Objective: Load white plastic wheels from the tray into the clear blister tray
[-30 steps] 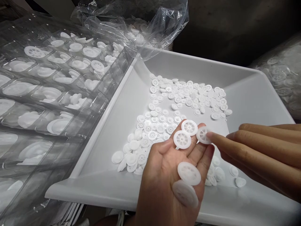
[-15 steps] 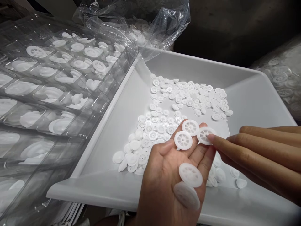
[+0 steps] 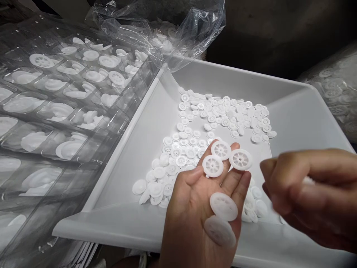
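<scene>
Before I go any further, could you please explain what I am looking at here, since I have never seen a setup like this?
There is no machine here: this is a single camera worn on a person's head, looking forward and down at their own hands. The left hand lies open, palm up, with five white plastic discs on it, three of them spoked wheels. The right hand is blurred, so I cannot tell whether it holds anything. Beneath them, a white tray holds many loose white parts. To its left lies a clear plastic tray with white parts in its pockets.
</scene>
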The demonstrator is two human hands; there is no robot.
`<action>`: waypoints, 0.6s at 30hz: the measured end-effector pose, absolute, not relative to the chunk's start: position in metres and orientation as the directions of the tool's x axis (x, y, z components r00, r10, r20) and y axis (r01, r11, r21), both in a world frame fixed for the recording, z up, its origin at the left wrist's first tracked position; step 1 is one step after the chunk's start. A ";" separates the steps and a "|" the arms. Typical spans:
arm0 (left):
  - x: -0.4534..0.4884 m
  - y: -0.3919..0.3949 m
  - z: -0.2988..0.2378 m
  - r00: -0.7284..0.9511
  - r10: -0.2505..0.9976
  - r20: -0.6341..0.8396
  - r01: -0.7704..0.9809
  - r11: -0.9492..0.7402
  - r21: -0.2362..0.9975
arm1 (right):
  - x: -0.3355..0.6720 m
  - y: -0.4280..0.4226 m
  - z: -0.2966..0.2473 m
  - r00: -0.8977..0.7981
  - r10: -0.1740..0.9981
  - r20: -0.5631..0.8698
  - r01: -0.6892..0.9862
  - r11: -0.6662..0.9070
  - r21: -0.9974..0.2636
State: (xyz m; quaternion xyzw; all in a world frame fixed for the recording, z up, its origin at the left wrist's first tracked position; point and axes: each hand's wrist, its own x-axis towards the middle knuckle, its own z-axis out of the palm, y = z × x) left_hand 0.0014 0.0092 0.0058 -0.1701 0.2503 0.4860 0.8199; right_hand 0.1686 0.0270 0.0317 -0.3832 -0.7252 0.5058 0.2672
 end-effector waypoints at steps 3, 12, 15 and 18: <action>0.001 0.011 0.008 0.408 0.694 -0.593 -0.873 0.486 -0.032 | 0.157 0.018 0.032 -0.631 0.747 0.208 0.478 0.586 -0.655; -0.001 0.009 0.006 0.408 0.698 -0.588 -0.876 0.481 -0.036 | 0.160 0.011 0.018 -0.743 0.554 0.376 0.491 0.833 -0.257; 0.000 0.006 0.003 0.431 0.708 -0.560 -0.875 0.479 -0.067 | 0.159 0.010 0.018 -0.745 0.550 0.378 0.464 0.834 -0.299; 0.000 0.003 0.002 0.441 0.702 -0.560 -0.859 0.511 -0.035 | 0.156 0.009 0.018 -0.743 0.564 0.362 0.490 0.826 -0.280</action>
